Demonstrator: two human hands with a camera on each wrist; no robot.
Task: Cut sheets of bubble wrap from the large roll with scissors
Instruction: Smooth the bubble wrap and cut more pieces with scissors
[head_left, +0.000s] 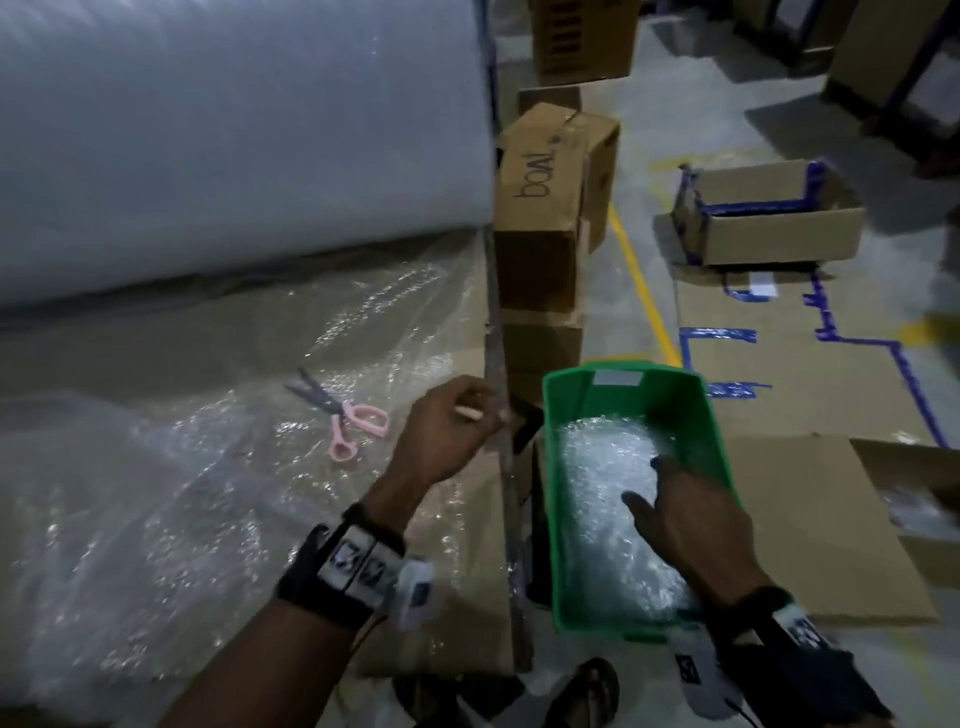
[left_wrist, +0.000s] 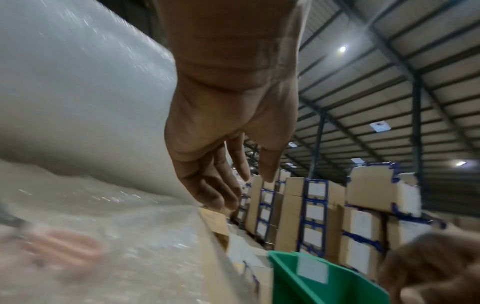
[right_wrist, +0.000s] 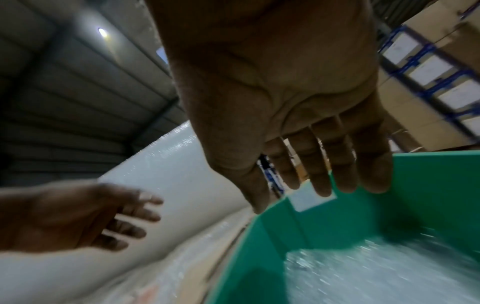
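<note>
While the right hand (head_left: 691, 525) hovers with straight, empty fingers over cut wrap in the green bin (head_left: 722, 447), the scissors (head_left: 345, 415) lie on the unrolled bubble wrap (head_left: 156, 493) left of that bin — blades toward the large roll (head_left: 234, 145), handles nearest the left hand (head_left: 449, 431), also loose and empty.

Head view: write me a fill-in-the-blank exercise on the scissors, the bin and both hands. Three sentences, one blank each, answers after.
1. The scissors lying on the unrolled bubble wrap have handles coloured ____.
2. The right hand reaches with straight fingers into the ____ plastic bin, which holds cut bubble wrap sheets.
3. The left hand holds ____, hovering between the scissors and the bin.

Missing words: pink; green; nothing
</note>
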